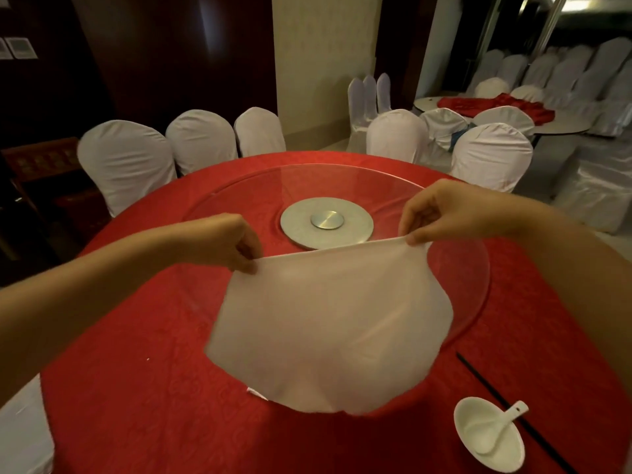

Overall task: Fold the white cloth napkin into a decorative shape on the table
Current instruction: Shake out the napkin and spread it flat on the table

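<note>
Hands pinch the white napkin's top corners, left hand (236, 248) and right hand (434, 213), stretching the napkin (328, 333) taut above the red desk (136, 388); a bowl (489, 439) sits near right.

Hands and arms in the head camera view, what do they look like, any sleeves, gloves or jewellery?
Both forearms are bare as far as the frame shows, with no sleeves in view. The left hand and right hand wear no gloves, and no rings, watch or bracelets are visible.
</note>
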Motion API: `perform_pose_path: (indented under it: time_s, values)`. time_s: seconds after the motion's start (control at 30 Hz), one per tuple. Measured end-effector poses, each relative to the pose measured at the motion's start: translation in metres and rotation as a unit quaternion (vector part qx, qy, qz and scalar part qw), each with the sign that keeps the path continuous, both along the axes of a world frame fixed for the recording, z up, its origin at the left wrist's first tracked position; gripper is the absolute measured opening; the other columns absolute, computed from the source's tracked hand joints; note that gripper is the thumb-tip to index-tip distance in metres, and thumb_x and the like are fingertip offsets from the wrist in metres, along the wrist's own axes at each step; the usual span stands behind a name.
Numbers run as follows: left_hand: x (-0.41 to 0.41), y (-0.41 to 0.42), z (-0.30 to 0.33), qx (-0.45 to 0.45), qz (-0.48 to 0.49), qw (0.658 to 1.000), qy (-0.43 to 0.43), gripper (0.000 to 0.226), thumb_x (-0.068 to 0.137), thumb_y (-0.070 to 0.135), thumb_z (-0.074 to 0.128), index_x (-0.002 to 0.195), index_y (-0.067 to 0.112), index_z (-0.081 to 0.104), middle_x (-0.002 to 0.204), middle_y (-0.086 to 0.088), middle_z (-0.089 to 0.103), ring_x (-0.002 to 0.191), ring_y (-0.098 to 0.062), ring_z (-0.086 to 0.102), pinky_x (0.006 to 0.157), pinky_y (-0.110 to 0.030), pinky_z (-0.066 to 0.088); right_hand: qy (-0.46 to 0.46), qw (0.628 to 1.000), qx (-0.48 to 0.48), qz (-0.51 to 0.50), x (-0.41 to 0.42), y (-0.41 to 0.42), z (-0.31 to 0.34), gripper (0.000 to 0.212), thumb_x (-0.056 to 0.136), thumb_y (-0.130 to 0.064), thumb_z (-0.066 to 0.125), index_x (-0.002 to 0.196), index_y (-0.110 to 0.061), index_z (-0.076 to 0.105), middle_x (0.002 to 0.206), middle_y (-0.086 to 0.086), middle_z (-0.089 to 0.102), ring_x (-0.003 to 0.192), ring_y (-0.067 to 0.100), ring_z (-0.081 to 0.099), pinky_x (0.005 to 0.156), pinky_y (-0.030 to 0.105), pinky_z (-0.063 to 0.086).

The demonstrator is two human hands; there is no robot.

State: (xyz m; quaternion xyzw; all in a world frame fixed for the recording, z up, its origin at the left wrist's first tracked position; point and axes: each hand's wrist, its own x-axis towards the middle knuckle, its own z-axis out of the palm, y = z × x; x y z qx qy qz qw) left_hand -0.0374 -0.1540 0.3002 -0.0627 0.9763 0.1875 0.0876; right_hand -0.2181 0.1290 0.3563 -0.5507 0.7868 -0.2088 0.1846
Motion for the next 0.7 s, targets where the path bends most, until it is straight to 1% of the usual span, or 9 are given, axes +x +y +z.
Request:
perform_pose_path:
  time_s: [0.07, 0.17, 0.23, 0.3, 0.37, 0.47, 0.5, 0.57, 0.7]
  values:
    - [-0.012, -0.007, -0.010, -0.088, -0.015, 0.994, -0.058, 0.009, 0.080, 0.017, 0.070, 0.088, 0.019, 0.075, 0.077, 0.007, 0.068, 0.063, -0.003, 0.058, 0.058, -0.010, 0.042, 0.040, 0.998, 0.036, -0.014, -0.006, -0.010, -0.010, 0.015, 0.076, -0.009, 0.072, 0.084, -0.023, 0.074, 0.077, -0.010, 0.072, 0.071, 0.002, 0.066, 0.063, 0.006, 0.048]
    - [-0.033, -0.021, 0.005, -0.172, -0.017, 0.981, -0.083, 0.018, 0.081, 0.013, 0.068, 0.099, 0.011, 0.074, 0.088, 0.000, 0.071, 0.073, -0.009, 0.058, 0.060, -0.011, 0.038, 0.121, 0.986, 0.112, -0.025, -0.026, -0.028, -0.011, 0.018, 0.078, -0.009, 0.069, 0.094, -0.018, 0.074, 0.087, -0.009, 0.070, 0.069, 0.001, 0.060, 0.063, 0.007, 0.045]
    - [-0.047, -0.036, 0.040, -0.225, 0.017, 0.974, -0.022, 0.017, 0.079, 0.008, 0.070, 0.094, 0.010, 0.075, 0.093, -0.005, 0.073, 0.072, -0.011, 0.059, 0.058, -0.011, 0.037, 0.168, 0.977, 0.113, -0.066, -0.047, -0.034, 0.004, 0.021, 0.079, -0.005, 0.066, 0.097, -0.012, 0.072, 0.096, 0.000, 0.070, 0.073, 0.006, 0.058, 0.073, 0.017, 0.043]
    - [-0.056, -0.049, 0.078, -0.229, 0.091, 0.963, 0.109, 0.013, 0.078, 0.008, 0.069, 0.089, 0.012, 0.075, 0.091, -0.007, 0.074, 0.064, -0.010, 0.057, 0.060, -0.017, 0.040, 0.195, 0.971, 0.064, -0.122, -0.062, -0.035, 0.029, 0.020, 0.080, -0.003, 0.064, 0.098, -0.010, 0.071, 0.099, 0.006, 0.068, 0.080, 0.012, 0.056, 0.079, 0.024, 0.041]
    - [-0.066, -0.048, 0.097, -0.155, 0.131, 0.951, 0.233, 0.017, 0.080, 0.016, 0.070, 0.096, 0.014, 0.074, 0.097, -0.004, 0.073, 0.074, -0.011, 0.062, 0.072, -0.021, 0.043, 0.216, 0.968, 0.012, -0.128, -0.064, -0.037, 0.053, 0.017, 0.082, -0.005, 0.063, 0.095, -0.012, 0.071, 0.094, 0.004, 0.067, 0.073, 0.007, 0.055, 0.072, 0.019, 0.040]
    - [-0.087, 0.002, 0.093, 0.026, 0.034, 0.968, 0.248, 0.059, 0.077, 0.020, 0.075, 0.130, 0.011, 0.052, 0.128, -0.001, 0.058, 0.113, -0.010, 0.054, 0.101, -0.023, 0.040, 0.238, 0.968, -0.019, -0.073, -0.044, -0.048, 0.076, 0.014, 0.084, -0.009, 0.061, 0.093, -0.015, 0.070, 0.085, -0.001, 0.065, 0.071, 0.004, 0.056, 0.064, 0.011, 0.039]
    - [-0.095, 0.024, 0.086, 0.082, 0.001, 0.965, 0.248, 0.065, 0.076, 0.017, 0.075, 0.134, 0.011, 0.047, 0.131, 0.000, 0.053, 0.117, -0.008, 0.050, 0.103, -0.021, 0.037, 0.243, 0.968, -0.021, -0.054, -0.036, -0.051, 0.079, 0.014, 0.084, -0.008, 0.061, 0.094, -0.015, 0.070, 0.085, -0.001, 0.065, 0.074, 0.006, 0.057, 0.066, 0.011, 0.041]
    - [-0.109, 0.057, 0.071, 0.167, -0.017, 0.950, 0.263, 0.057, 0.075, 0.015, 0.075, 0.127, 0.014, 0.053, 0.119, 0.003, 0.058, 0.106, -0.007, 0.057, 0.094, -0.021, 0.045, 0.255, 0.966, -0.029, -0.031, -0.024, -0.054, 0.084, 0.015, 0.084, -0.008, 0.061, 0.095, -0.013, 0.069, 0.086, 0.000, 0.065, 0.078, 0.011, 0.058, 0.069, 0.014, 0.043]
    - [-0.122, 0.077, 0.050, 0.203, 0.019, 0.922, 0.330, 0.005, 0.079, 0.016, 0.072, 0.085, 0.015, 0.070, 0.077, 0.001, 0.069, 0.065, -0.003, 0.063, 0.063, -0.020, 0.051, 0.276, 0.959, -0.052, -0.032, -0.019, -0.044, 0.096, 0.017, 0.083, -0.008, 0.060, 0.095, -0.015, 0.070, 0.088, 0.000, 0.065, 0.081, 0.013, 0.059, 0.070, 0.017, 0.044]
